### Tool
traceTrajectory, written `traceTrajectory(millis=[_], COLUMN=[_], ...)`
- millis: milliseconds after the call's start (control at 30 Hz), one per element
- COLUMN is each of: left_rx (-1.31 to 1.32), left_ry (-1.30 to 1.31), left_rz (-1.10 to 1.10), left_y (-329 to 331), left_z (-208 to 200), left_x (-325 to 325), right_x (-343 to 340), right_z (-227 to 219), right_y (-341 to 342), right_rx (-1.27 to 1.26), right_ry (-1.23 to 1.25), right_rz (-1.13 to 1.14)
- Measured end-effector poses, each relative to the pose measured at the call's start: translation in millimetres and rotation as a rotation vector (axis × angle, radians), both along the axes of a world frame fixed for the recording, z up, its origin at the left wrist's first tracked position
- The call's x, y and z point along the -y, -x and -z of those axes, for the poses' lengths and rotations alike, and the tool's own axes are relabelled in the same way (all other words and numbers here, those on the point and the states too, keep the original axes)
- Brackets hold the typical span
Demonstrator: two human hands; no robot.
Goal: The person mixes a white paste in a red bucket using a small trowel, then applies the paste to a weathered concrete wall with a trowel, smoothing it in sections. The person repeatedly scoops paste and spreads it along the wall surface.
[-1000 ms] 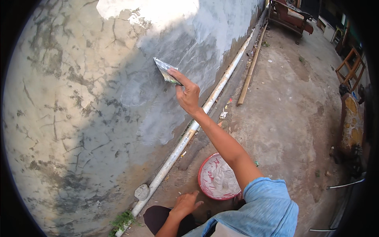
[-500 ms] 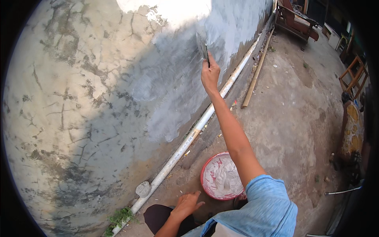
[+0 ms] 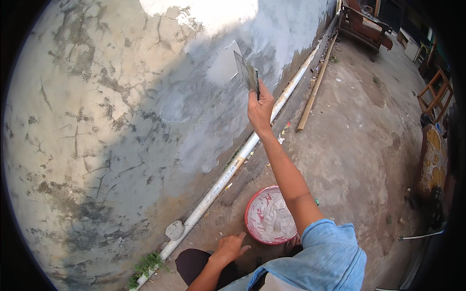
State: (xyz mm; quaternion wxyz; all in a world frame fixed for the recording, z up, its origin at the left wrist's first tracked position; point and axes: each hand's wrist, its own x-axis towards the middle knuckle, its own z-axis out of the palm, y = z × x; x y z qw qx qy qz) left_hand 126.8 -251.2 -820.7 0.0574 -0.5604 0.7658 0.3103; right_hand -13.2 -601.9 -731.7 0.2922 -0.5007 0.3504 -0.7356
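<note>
A flat blade [image 3: 247,73] is clamped in the right grip [image 3: 261,105] at the wall [image 3: 97,150], beside a smooth pale patch [image 3: 224,64]. The left grip [image 3: 228,249] is held low — thumb and fingers apart — near a red tub [image 3: 247,216] of whitish paste [image 3: 274,219], set towards the wall's lower edge.

Floor [image 3: 359,160] grey-brown, worn. Red basin [image 3: 246,216] with pale paste [image 3: 276,218] just right of left fingers [image 3: 239,238]. Long wooden strip [image 3: 311,99] lies right of right fingers [image 3: 262,88]; wooden chair [image 3: 365,26] stands farther off, beyond them.
</note>
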Motion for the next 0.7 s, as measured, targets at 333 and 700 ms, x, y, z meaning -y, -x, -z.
traceTrajectory(millis=[333, 700], left_rx=[0.028, -0.003], left_ry=[-0.149, -0.13], left_rz=[-0.015, -0.01], left_y=[-7.1, -15.0], left_z=[-13.1, -7.9], left_x=[0.9, -5.7], right_x=[82.0, 12.1], right_z=[-5.4, -13.2], right_y=[14.6, -37.7], right_rx=[0.023, -0.11], right_ry=[-0.076, -0.03], right_rz=[0.131, 0.077])
